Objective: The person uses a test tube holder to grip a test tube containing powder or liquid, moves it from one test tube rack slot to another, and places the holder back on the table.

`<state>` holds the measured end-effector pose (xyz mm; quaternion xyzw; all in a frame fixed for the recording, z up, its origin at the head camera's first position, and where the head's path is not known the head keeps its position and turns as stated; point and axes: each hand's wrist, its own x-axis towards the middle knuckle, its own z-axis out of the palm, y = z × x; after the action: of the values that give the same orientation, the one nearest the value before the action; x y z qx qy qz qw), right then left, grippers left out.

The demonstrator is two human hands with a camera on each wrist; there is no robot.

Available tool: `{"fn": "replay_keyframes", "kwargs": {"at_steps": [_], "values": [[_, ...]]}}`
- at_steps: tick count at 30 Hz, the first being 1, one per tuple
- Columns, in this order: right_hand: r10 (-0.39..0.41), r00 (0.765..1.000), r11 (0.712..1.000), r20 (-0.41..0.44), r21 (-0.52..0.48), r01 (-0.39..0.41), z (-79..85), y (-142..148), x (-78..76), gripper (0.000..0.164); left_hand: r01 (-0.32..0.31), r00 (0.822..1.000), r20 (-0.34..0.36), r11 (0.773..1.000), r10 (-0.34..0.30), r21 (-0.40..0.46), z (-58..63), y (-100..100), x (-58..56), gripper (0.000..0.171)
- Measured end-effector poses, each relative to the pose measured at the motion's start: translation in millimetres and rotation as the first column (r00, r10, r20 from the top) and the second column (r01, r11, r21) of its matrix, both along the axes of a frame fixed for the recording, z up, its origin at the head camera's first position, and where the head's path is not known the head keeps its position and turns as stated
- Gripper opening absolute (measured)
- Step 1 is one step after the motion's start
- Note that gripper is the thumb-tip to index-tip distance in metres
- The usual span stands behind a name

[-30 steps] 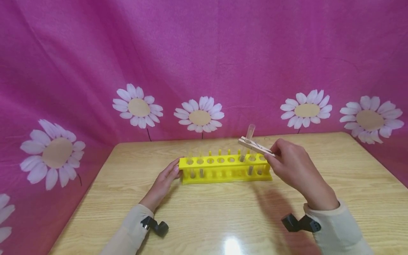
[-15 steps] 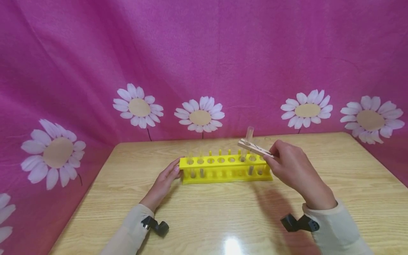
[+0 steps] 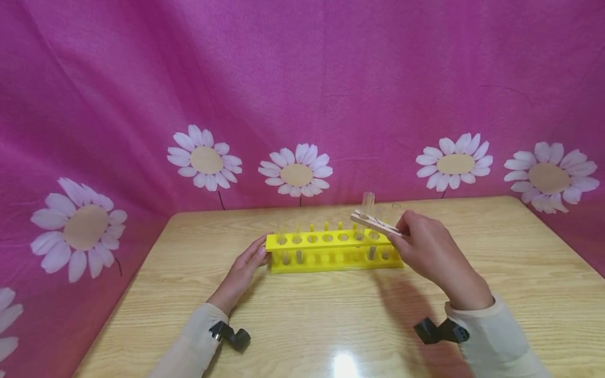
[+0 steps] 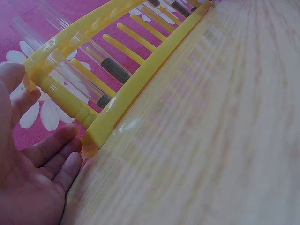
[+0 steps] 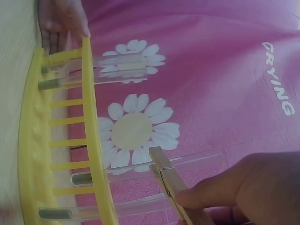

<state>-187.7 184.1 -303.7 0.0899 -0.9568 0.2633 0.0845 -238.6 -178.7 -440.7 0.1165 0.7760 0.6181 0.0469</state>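
Note:
My left hand (image 3: 243,270) grips the left end of a yellow test tube rack (image 3: 335,268) on the table, some fingertips by its base in the left wrist view. With its fingers and thumb, my right hand (image 3: 430,252) pinches a wooden test tube clamp (image 5: 171,180). The clamp's jaws are around a clear test tube (image 5: 201,159), whose lower end pokes through a hole in the rack's top plate. Its dark-filled bottom (image 5: 82,178) is above the base, apart from it. Two tubes stand at the rack's left end, and more at the right, partly behind my right hand.
The rack's yellow pegs (image 4: 123,48) stand along its back side. The wood-grain table (image 3: 302,325) ends at a pink cloth (image 3: 302,94) with white daisies behind. A thin ring-shaped thing (image 3: 396,206) lies near the table's back edge.
My right hand, with the clamp and its test tube, has moved slightly down and left; the tube has sunk deeper through the rack's hole and is more upright. My left hand stays put.

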Motion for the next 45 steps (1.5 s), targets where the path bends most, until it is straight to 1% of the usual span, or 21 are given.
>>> {"fn": "replay_keyframes", "kwargs": {"at_steps": [4,10,23,27,31,34,41,45], "values": [[0.008,1.000,1.000,0.022,0.003,-0.008,-1.3,-0.2,-1.1,0.017,-0.002,1.000,-0.008,1.000,0.002,-0.002,-0.2,0.2,-0.5,0.058],[0.013,1.000,1.000,0.010,0.018,-0.013,-3.6,0.2,-2.5,0.017,-0.004,1.000,0.001,1.000,0.004,0.002,-0.2,0.3,-1.0,0.057],[0.010,1.000,0.999,0.024,0.030,-0.010,-6.2,-1.2,-3.3,0.016,0.002,1.000,0.004,1.000,-0.002,0.001,0.4,0.2,-0.3,0.057],[0.004,0.999,1.000,0.049,0.029,-0.006,-6.3,-2.1,-4.1,0.016,0.003,1.000,0.006,1.000,-0.003,0.002,0.0,0.0,-0.5,0.057],[-0.011,0.995,1.000,0.103,0.022,0.009,-6.2,-3.8,-5.2,0.019,-0.001,1.000,0.011,1.000,0.001,0.001,-0.9,-0.2,-0.6,0.057],[-0.021,0.992,1.000,0.126,0.021,0.019,-6.5,-4.6,-6.1,0.020,-0.002,1.000,0.014,1.000,0.002,0.001,-1.3,-0.4,-0.6,0.057],[-0.016,0.993,1.000,0.118,0.023,0.013,-9.0,-4.6,-6.6,0.020,0.011,1.000,-0.001,1.000,-0.011,0.006,-0.7,-0.4,-0.3,0.056],[-0.009,0.992,1.000,0.123,0.021,0.006,-10.2,-4.7,-7.0,0.020,0.010,1.000,0.003,1.000,-0.010,0.007,-0.4,-0.3,-0.2,0.056]]}}
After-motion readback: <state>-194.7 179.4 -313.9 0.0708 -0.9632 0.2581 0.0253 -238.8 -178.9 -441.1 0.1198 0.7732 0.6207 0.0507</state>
